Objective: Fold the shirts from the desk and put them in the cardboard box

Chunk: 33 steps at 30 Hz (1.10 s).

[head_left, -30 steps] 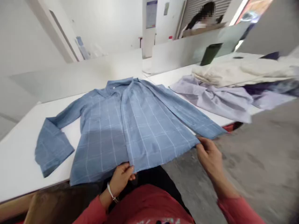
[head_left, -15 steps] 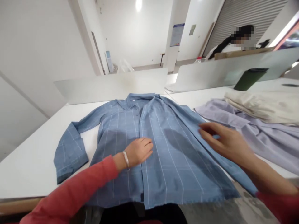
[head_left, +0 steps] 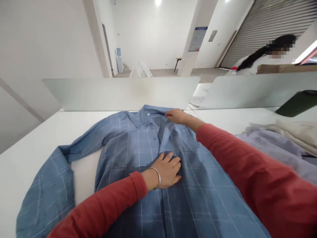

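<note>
Head view, shirt: there it was, blue with a pale check, the shirt (head_left: 138, 145) spread face-up on the white table (head_left: 37, 158), running out at the bottom edge of my picture.
Left hand: I had the left hand (head_left: 167, 170) palm down on the shirt's front, right by the opening, fingers fanned wide, gripping nothing; a bangle (head_left: 159, 180) circled the wrist.
Right hand: up top, I had the right hand (head_left: 177, 116) at the collar (head_left: 155, 109), fingers curled together against it; whether they pinched the cloth, I couldn't tell from my end.
Collar: it stood towards the far edge of the table, open at the neck, a small white tag inside, buttons down the front.
Sleeve: on the picture's left, one sleeve (head_left: 49, 185) lay out to the side, bent, with bare table between it and the body.
Right side: well over there, lilac cloth (head_left: 267, 148) lay beside cream cloth (head_left: 297, 130), with a dark green object (head_left: 296, 103) behind them.
Behind: frosted panels (head_left: 119, 94) lined the back of the table, and beyond them a co-worker (head_left: 252, 62) leaned near a red-capped bottle (head_left: 232, 70).
</note>
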Each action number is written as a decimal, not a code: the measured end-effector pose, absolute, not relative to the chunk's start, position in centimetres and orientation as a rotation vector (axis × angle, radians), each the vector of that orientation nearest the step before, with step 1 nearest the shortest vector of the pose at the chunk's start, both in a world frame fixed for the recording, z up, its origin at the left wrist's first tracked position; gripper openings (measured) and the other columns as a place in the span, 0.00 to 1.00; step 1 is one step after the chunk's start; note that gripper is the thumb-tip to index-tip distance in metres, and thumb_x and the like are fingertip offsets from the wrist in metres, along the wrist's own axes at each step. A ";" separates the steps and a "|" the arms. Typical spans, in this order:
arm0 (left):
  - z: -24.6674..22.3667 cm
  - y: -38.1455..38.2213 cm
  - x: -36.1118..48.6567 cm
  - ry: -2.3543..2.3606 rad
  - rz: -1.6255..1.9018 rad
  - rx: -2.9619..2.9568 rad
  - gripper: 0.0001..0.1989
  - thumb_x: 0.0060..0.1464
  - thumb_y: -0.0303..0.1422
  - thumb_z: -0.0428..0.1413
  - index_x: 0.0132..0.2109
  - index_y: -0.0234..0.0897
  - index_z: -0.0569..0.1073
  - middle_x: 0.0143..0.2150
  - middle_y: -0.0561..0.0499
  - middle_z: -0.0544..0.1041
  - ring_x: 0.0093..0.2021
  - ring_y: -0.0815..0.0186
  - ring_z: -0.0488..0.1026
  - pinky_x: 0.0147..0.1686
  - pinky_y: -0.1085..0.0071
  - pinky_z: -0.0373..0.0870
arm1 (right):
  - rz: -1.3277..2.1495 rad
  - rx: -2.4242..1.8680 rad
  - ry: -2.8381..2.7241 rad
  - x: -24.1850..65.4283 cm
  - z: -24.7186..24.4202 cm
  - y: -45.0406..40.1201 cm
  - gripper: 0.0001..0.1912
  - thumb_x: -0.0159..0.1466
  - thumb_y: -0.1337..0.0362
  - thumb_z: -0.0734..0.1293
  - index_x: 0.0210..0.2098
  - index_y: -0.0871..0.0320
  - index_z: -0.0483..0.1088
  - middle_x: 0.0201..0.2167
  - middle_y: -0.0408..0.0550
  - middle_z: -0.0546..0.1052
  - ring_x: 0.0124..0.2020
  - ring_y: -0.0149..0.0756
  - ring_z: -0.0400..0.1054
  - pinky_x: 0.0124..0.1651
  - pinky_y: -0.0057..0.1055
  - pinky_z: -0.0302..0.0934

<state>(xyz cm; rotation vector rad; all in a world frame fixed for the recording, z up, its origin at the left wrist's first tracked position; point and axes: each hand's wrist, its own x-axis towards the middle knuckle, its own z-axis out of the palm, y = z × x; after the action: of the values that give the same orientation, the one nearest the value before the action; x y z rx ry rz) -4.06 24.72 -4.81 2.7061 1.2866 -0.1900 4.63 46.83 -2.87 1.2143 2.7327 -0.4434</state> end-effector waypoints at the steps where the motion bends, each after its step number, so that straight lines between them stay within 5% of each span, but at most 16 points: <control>1: -4.9 24.7 -4.1 1.290 -0.181 2.662 0.24 0.57 0.43 0.42 0.54 0.31 0.61 0.58 0.46 0.59 0.58 0.53 0.53 0.51 0.53 0.57 | -0.453 1.170 2.710 4.3 -3.9 47.4 0.19 0.59 0.70 0.53 0.45 0.61 0.69 0.46 0.50 0.71 0.47 0.39 0.64 0.46 0.29 0.56; 16: -5.5 24.7 -4.2 1.288 -0.033 2.537 0.23 0.57 0.41 0.42 0.54 0.31 0.61 0.58 0.47 0.60 0.58 0.51 0.52 0.53 0.49 0.55 | -0.939 0.750 2.540 6.7 -9.1 49.7 0.29 0.44 0.77 0.58 0.47 0.61 0.69 0.41 0.46 0.73 0.40 0.34 0.67 0.43 0.25 0.60; 33: -5.4 24.8 -4.1 1.284 -0.052 2.526 0.23 0.57 0.42 0.43 0.53 0.31 0.62 0.58 0.47 0.60 0.57 0.50 0.52 0.52 0.49 0.55 | -0.346 0.377 2.941 7.9 -10.0 49.6 0.07 0.51 0.71 0.59 0.25 0.60 0.69 0.31 0.50 0.69 0.35 0.35 0.58 0.43 0.32 0.52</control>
<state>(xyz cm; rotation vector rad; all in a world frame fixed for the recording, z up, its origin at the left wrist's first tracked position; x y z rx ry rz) -4.10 24.85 -5.42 2.5262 1.2837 -0.0520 7.89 49.56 -9.95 0.3766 2.9412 -0.3460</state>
